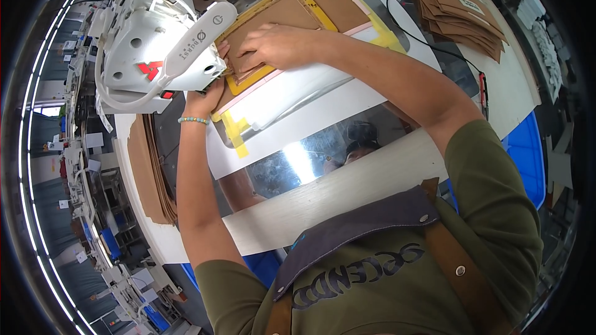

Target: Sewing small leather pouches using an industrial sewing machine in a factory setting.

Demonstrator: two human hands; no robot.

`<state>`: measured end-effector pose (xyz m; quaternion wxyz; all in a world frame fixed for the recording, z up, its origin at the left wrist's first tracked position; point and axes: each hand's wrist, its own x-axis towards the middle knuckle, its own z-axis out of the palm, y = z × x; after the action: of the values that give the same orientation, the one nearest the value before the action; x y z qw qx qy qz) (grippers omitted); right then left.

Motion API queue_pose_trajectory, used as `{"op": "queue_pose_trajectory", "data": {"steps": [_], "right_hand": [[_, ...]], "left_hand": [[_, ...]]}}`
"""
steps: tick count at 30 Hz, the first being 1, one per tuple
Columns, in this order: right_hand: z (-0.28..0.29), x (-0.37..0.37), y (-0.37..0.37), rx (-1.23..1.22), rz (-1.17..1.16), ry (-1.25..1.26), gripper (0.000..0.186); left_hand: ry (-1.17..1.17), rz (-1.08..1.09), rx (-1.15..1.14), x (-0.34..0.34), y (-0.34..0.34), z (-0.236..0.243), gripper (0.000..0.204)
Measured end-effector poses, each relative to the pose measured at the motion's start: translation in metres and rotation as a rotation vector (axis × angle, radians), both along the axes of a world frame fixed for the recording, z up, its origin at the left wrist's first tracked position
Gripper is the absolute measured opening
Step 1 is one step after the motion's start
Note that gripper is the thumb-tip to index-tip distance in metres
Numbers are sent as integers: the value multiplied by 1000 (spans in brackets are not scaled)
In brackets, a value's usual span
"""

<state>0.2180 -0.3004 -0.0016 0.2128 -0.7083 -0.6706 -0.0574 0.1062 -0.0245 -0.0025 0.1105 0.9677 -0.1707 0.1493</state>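
Note:
A brown panel (271, 17) lies inside a yellow-edged template frame (331, 23) on the sewing machine's bed. My right hand (273, 46) rests flat on the panel's near left part, its fingers stretched and slightly spread. Beside it, my left hand (212, 98) reaches in at the frame's left edge. The white machine head (139, 56) and its lamp arm (198, 38) hide most of that hand; only a few outstretched fingertips show next to the panel. Neither hand visibly grips anything.
Brown pieces are stacked at the left (149, 174) and more brown pieces (459, 15) lie at the far right. A white sheet (366, 99) and a shiny metal plate (298, 161) lie nearer me. A black cable (434, 46) crosses the right side; a blue bin (528, 161) stands below.

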Motion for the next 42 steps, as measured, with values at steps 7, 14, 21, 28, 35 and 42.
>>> {"op": "queue_pose_trajectory", "data": {"steps": [7, 14, 21, 28, 35, 42], "right_hand": [[7, -5, 6, -26, 10, 0, 46], [20, -4, 12, -125, -8, -47, 45], [11, 3, 15, -169, -37, -44, 42], [18, -2, 18, -114, -12, 23, 38], [16, -5, 13, -116, -15, 41, 37], [27, -2, 23, -169, -46, 69, 33]], "left_hand": [[87, 151, -186, -11, 74, -44, 38], [105, 105, -11, 13, 96, -48, 42], [85, 144, 4, 21, 61, -46, 44], [96, 195, -127, 11, 57, -39, 38], [90, 178, -168, 11, 55, -43, 33], [50, 172, -304, -2, 51, -41, 31]]}}
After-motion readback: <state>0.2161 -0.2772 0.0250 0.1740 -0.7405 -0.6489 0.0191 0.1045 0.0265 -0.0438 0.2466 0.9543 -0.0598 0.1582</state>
